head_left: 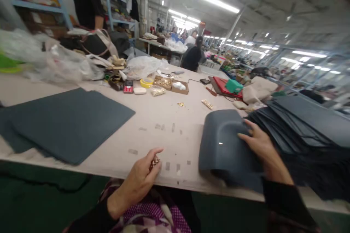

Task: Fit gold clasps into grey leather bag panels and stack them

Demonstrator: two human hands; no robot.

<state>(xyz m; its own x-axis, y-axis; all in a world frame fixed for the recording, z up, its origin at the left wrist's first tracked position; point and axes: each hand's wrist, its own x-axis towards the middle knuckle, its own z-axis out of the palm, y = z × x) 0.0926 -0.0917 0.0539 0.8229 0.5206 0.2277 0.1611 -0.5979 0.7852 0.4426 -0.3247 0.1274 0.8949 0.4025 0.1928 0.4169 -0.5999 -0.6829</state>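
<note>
Cupped near the table's front edge, my left hand (140, 174) holds several small gold metal pieces (154, 161). To the right, my right hand (258, 142) pinches the edge of a dark grey sheet (228, 142), which is bent in a curve above the table. A small shiny gold piece (220, 143) shows on that sheet's surface. Beside my right hand lies a fanned stack of dark grey sheets (308, 116). More flat dark grey sheets (68, 123) rest on the left of the table. A small pile of gold pieces (181, 104) lies on the table beyond.
Across the back of the table (164, 134) are a yellow tape roll (147, 82), a red phone (128, 86), small boxes (164, 81), plastic bags (68, 62) and a green block (234, 86). A person in black (86, 0) stands at the back left; another sits farther off.
</note>
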